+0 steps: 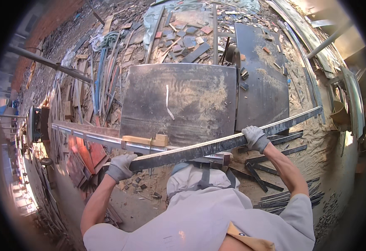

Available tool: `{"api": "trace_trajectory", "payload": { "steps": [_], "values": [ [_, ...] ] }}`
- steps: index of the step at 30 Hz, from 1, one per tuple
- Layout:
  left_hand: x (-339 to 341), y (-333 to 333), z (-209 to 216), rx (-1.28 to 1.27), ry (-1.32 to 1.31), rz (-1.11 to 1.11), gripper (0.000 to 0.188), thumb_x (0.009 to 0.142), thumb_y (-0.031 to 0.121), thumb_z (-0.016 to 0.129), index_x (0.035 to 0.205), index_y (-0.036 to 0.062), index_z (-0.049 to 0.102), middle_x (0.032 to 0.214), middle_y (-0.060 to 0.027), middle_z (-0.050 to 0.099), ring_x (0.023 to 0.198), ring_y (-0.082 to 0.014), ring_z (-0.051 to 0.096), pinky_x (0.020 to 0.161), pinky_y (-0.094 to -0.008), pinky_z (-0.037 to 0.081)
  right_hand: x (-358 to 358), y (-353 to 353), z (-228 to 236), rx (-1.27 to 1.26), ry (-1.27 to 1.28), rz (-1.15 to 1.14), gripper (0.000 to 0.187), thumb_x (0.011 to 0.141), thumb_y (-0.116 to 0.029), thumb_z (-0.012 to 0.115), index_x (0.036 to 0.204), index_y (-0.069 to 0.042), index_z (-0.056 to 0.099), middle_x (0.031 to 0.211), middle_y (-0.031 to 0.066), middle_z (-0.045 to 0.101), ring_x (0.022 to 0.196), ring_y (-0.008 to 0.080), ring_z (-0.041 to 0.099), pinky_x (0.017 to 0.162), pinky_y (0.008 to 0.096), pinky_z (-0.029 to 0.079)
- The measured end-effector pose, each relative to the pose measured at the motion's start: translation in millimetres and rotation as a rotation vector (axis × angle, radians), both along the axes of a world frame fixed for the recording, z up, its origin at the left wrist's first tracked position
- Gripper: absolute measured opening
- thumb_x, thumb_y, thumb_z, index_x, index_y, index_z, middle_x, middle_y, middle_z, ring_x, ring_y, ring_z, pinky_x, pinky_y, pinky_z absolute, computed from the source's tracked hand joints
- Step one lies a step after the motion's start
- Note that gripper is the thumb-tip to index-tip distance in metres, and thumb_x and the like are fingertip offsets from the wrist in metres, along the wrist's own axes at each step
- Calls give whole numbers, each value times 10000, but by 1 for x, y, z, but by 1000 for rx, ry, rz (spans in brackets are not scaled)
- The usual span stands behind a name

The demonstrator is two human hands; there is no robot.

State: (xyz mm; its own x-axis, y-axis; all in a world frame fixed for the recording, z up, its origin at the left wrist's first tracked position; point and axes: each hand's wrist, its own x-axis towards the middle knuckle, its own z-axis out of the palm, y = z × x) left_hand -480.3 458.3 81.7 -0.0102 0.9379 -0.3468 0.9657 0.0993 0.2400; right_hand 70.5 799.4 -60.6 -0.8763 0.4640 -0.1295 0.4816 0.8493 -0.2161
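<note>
While both gloved hands are closed on one long dark strip (pixel 216 147), the step in hand looks like steadying or shifting that piece across the near side of the dark tabletop (pixel 149 94). The left hand (pixel 122 167) grasps it at its left end, with the fingers wrapped over; the right hand (pixel 256 139) grips it partway along, leaving a good length of it sticking out beyond to the right. The strip slants, its free right end lying farther from the body than the left-hand grip, and its pale edge faces up. Just beyond the left-hand grip, a measuring rail (pixel 86 136) runs along the table's near side with a wooden block (pixel 162 140) on it; whether the strip rests on the rail or is held wholly in the air, I cannot tell. On the body side of the right-hand grip, a bundle of dark strips (pixel 289 201) lies on the ground. The next move would seem to call for the two hands working together, the left governing the end it holds and the right carrying the overhang, with care that neither block nor rail snags the piece between them.
</note>
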Motion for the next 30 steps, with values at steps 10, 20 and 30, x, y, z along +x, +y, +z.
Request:
{"api": "trace_trajectory", "payload": {
  "steps": [10,20,30],
  "values": [
    [37,106,-89,-65,-54,-186,528,762,177,773,1277,152,661,1058,-139,720,1035,-362,727,884,-463,587,135,-17,-36,15,-4,-149,556,720,5,714,1264,-49,611,1178,210,696,1115,426,674,966,503,553],
    [191,209,-191,-45,-249,-303,686,997,696,559,1420,167,672,1134,-188,692,1118,-372,668,960,-493,510,330,-16,-27,-43,-246,-441,502,770,-54,799,1242,-117,637,1127,179,682,1086,429,661,942,500,545],
    [217,203,-243,178,-261,-71,514,976,548,663,1356,204,703,1185,-66,718,1162,-310,655,1140,-529,420,335,18,-97,-108,-401,-477,745,672,-199,944,1318,-71,597,1172,189,649,1141,411,635,1001,481,529]
  ]
}}
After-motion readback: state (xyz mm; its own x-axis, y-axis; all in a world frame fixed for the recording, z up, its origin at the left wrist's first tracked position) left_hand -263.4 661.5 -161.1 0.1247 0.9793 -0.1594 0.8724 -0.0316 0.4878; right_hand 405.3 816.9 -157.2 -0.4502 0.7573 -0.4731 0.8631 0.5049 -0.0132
